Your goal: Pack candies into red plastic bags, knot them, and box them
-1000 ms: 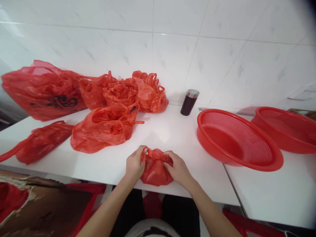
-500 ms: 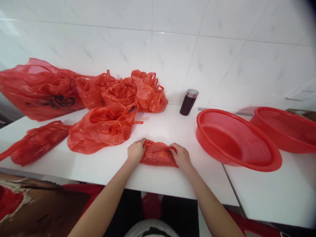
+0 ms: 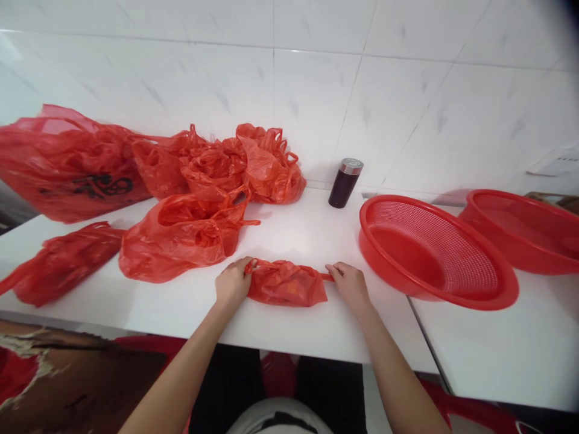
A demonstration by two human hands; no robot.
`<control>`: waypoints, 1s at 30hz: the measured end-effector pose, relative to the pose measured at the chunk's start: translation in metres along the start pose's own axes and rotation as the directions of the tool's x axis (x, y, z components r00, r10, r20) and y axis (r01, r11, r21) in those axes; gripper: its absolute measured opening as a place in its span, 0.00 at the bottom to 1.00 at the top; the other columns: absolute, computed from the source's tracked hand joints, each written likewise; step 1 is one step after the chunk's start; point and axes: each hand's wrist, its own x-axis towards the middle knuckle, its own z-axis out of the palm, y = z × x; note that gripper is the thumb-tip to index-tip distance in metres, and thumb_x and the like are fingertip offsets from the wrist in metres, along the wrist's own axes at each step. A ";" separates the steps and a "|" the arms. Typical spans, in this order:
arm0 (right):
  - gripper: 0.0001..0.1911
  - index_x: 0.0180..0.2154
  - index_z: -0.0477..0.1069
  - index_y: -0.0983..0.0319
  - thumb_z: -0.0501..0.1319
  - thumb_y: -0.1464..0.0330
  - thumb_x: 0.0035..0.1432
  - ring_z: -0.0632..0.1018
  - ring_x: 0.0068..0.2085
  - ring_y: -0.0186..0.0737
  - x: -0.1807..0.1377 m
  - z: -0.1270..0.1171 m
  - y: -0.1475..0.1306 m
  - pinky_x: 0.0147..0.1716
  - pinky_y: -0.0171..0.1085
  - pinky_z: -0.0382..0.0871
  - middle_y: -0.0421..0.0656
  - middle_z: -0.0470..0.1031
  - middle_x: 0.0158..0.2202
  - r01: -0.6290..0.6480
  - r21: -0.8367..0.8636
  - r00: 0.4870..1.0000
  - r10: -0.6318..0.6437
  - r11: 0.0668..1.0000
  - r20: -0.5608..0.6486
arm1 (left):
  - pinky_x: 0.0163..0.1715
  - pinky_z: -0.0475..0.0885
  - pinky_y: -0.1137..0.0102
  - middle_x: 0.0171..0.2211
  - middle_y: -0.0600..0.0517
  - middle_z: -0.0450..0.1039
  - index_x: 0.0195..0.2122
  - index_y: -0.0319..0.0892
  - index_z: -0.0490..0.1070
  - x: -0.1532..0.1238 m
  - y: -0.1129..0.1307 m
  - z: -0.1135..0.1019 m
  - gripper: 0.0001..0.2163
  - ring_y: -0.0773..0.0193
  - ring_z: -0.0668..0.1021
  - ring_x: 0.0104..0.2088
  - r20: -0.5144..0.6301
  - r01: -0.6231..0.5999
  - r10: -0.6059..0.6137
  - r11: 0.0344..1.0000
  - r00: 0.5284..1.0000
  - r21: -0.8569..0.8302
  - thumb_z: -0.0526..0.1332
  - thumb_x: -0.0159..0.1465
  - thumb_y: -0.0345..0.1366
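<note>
A small red plastic bag (image 3: 287, 286) lies on the white table in front of me, with something orange-yellow showing faintly through its film. My left hand (image 3: 233, 282) pinches the twisted handle at its left end. At the opposite end, my right hand (image 3: 349, 283) grips the other handle, drawn out to the right as a narrow strip. Between the two hands the bag is stretched sideways and its top is gathered. What else is inside it cannot be made out.
A larger open red bag (image 3: 181, 241) sits left of my hands, beside a rolled red bag (image 3: 67, 262). More red bags (image 3: 271, 169) line the wall. A dark tumbler (image 3: 344, 187) stands behind. Red baskets (image 3: 371, 265) are at right, and a torn cardboard box (image 3: 99, 380) is below left.
My hands have moved apart, the left one leftward and the right one rightward. The bag's handles are now pulled out and its top is more bunched.
</note>
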 end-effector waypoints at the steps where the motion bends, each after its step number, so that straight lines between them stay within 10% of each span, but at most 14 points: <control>1: 0.21 0.22 0.68 0.60 0.54 0.54 0.61 0.71 0.28 0.40 0.001 -0.002 0.002 0.29 0.36 0.59 0.43 0.74 0.24 -0.017 0.020 1.000 0.018 1.000 -0.016 | 0.33 0.65 0.68 0.41 0.49 0.79 0.44 0.49 0.74 -0.005 -0.004 -0.004 0.17 0.55 0.77 0.40 -0.003 0.009 -0.009 1.000 1.000 -0.024 0.47 0.69 0.45; 9: 0.21 0.24 0.69 0.61 0.55 0.53 0.59 0.72 0.30 0.40 0.008 -0.004 0.005 0.30 0.36 0.61 0.45 0.77 0.29 -0.067 0.176 0.991 0.085 0.982 -0.100 | 0.32 0.71 0.70 0.25 0.52 0.77 0.28 0.43 0.73 -0.018 -0.015 -0.032 0.19 0.61 0.78 0.29 0.095 -0.086 0.112 0.966 0.989 -0.242 0.48 0.68 0.45; 14: 0.22 0.23 0.68 0.61 0.56 0.51 0.58 0.70 0.30 0.39 0.005 -0.002 0.008 0.32 0.35 0.60 0.42 0.76 0.28 -0.052 0.226 0.982 0.091 0.973 -0.166 | 0.56 0.63 0.57 0.58 0.45 0.68 0.57 0.45 0.67 -0.016 0.035 -0.040 0.20 0.54 0.70 0.57 -0.059 -0.242 0.235 0.946 0.970 -0.217 0.53 0.64 0.33; 17: 0.22 0.24 0.70 0.61 0.58 0.49 0.57 0.70 0.29 0.38 0.001 0.000 0.009 0.32 0.35 0.60 0.41 0.75 0.26 -0.031 0.244 0.980 0.077 0.969 -0.183 | 0.62 0.52 0.53 0.63 0.47 0.62 0.58 0.48 0.67 -0.014 0.075 -0.028 0.20 0.54 0.62 0.63 0.006 -0.423 0.430 0.892 0.903 -0.161 0.52 0.66 0.30; 22: 0.23 0.30 0.72 0.62 0.55 0.49 0.58 0.72 0.32 0.39 -0.002 -0.002 0.012 0.33 0.35 0.63 0.43 0.75 0.30 -0.013 0.318 0.953 0.108 0.948 -0.285 | 0.49 0.67 0.52 0.34 0.45 0.80 0.34 0.41 0.78 -0.004 0.092 -0.015 0.05 0.49 0.79 0.41 0.247 -0.393 0.432 0.899 0.867 -0.194 0.63 0.57 0.31; 27: 0.21 0.35 0.72 0.62 0.56 0.51 0.57 0.67 0.25 0.34 0.000 0.000 0.014 0.28 0.34 0.62 0.43 0.75 0.30 -0.028 0.395 0.941 0.157 0.918 -0.299 | 0.32 0.72 0.70 0.32 0.53 0.79 0.35 0.43 0.77 0.007 0.058 -0.093 0.08 0.62 0.79 0.32 0.292 -0.318 0.447 0.861 0.845 -0.398 0.64 0.58 0.41; 30: 0.19 0.34 0.71 0.62 0.58 0.52 0.56 0.65 0.23 0.33 0.000 0.001 0.014 0.24 0.33 0.59 0.41 0.74 0.28 -0.060 0.416 0.948 0.182 0.907 -0.262 | 0.38 0.73 0.69 0.35 0.52 0.79 0.41 0.39 0.74 0.018 0.019 -0.169 0.14 0.63 0.79 0.36 0.148 -0.240 0.365 0.817 0.919 -0.524 0.62 0.61 0.45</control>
